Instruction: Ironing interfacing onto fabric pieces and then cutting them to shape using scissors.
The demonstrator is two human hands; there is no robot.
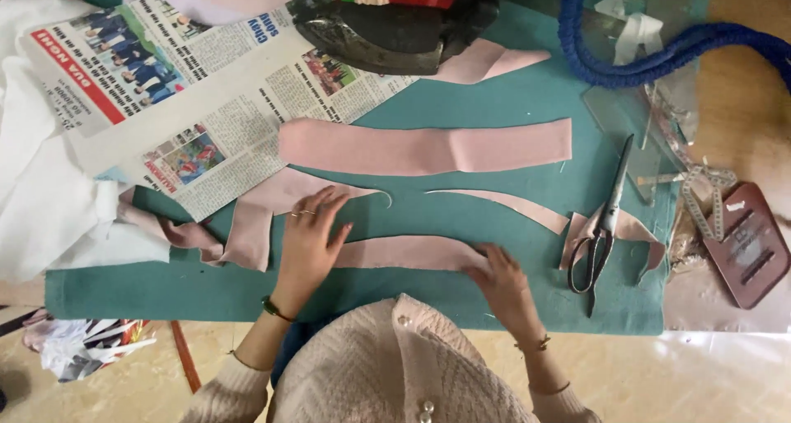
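A pink fabric strip [404, 252] lies flat on the teal cloth [461, 110] close to me. My left hand [311, 235] rests palm down with fingers spread on the strip's left end. My right hand [501, 280] presses its fingertips on the strip's right end. Neither hand grips anything. A wider pink strip [424, 149] lies further away, and a thin curved pink offcut [507, 204] lies between the two strips.
Black scissors [601, 225] lie on pink scraps at the right. An iron [387, 28] stands at the far edge, with a blue braided cord [659, 56] beside it. Newspaper [189, 93] and white cloth [41, 184] cover the left. A measuring tape [707, 194] and brown case [750, 246] lie far right.
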